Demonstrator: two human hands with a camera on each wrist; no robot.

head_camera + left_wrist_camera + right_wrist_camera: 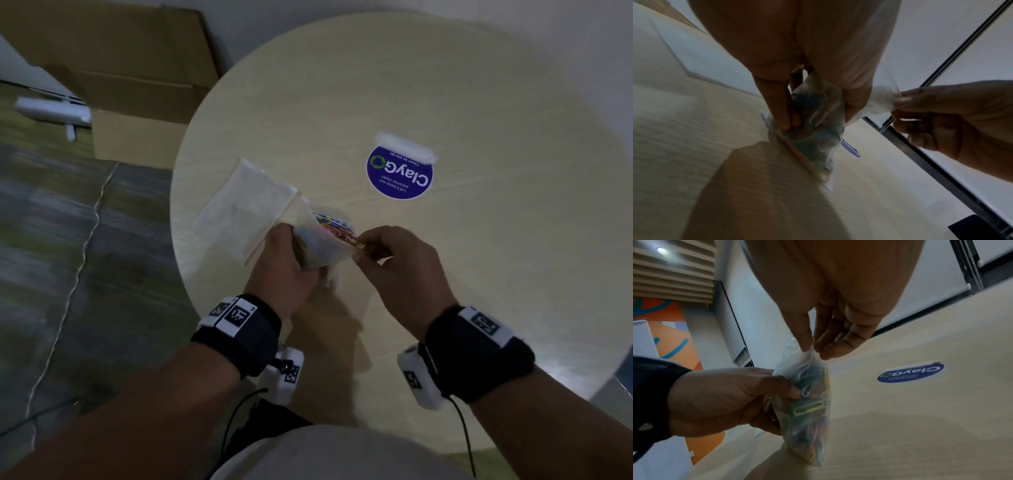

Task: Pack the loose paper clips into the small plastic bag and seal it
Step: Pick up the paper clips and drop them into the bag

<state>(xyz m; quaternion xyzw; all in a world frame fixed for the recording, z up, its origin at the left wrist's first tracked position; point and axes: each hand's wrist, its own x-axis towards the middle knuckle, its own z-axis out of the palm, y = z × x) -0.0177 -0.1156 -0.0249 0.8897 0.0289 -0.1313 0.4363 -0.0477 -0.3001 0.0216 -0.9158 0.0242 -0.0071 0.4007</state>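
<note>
Left hand (291,260) grips the bag (807,402) of clips (809,407) steady; right hand (400,260) pinches its mouth, likely to seal it.

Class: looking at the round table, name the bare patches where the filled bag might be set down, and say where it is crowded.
Free: the broad tabletop right of the blue sticker and the near strip between the wrists. Crowded: the left edge, where the flat empty bags lie beside the left hand, the bag of clips and the right hand.
</note>
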